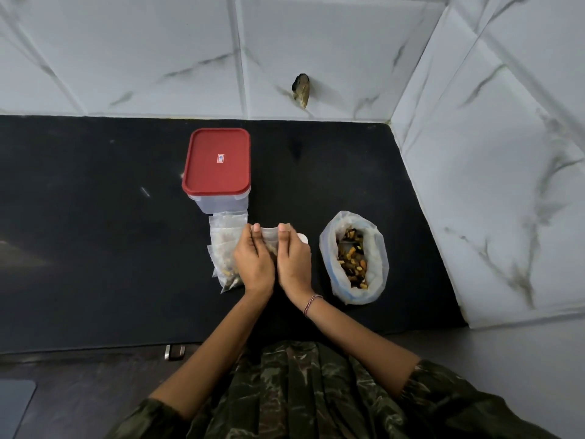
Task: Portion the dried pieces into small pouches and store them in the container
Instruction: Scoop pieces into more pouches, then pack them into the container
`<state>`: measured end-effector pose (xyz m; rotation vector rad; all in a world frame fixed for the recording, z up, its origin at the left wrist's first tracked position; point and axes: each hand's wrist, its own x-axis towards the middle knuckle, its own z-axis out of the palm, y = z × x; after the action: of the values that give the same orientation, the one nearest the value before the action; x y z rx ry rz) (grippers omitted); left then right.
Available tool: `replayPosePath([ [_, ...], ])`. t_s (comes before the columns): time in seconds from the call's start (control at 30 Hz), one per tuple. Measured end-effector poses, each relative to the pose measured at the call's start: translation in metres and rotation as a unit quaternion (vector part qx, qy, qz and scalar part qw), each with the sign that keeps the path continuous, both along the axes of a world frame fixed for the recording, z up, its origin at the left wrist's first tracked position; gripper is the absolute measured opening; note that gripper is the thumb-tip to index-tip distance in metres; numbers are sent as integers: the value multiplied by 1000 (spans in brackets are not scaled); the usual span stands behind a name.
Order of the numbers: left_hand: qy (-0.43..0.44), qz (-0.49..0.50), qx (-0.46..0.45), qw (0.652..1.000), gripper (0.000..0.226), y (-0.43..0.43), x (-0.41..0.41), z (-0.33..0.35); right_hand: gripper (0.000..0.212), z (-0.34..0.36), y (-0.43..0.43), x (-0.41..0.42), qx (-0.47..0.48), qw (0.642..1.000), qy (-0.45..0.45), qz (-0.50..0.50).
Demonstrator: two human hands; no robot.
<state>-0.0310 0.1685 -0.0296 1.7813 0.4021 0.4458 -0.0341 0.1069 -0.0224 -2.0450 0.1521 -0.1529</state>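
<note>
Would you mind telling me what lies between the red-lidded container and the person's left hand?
In the head view, a pile of filled pouches lies between the container and the left hand, which pinches another pouch.

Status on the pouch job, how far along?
Done: a few filled small clear pouches lie stacked in front of the clear plastic container with the red lid. In hand: left hand and right hand pinch the top edge of another clear pouch, apparently sealing it. Left: the large open plastic bag of mixed dried pieces holds plenty; container lid on, stacked pouches not stored yet.
</note>
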Motion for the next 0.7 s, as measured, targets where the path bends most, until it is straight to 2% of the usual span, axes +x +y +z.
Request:
replayPosePath([
  [0.2, 42, 25, 7, 999, 38, 23, -13, -13, 27, -12, 25, -9, 21, 999, -9, 32],
  [0.43, 91, 20, 9, 996, 29, 45, -31, -16, 33, -30, 38, -18, 52, 997, 52, -13],
  [0.57, 132, 17, 46, 990, 44, 58, -39, -24, 41, -33, 50, -23, 60, 995, 84, 10],
  [0.7, 156, 36, 99, 982, 45, 72, -35, -30, 31, -33, 55, -17, 39, 996, 71, 21],
])
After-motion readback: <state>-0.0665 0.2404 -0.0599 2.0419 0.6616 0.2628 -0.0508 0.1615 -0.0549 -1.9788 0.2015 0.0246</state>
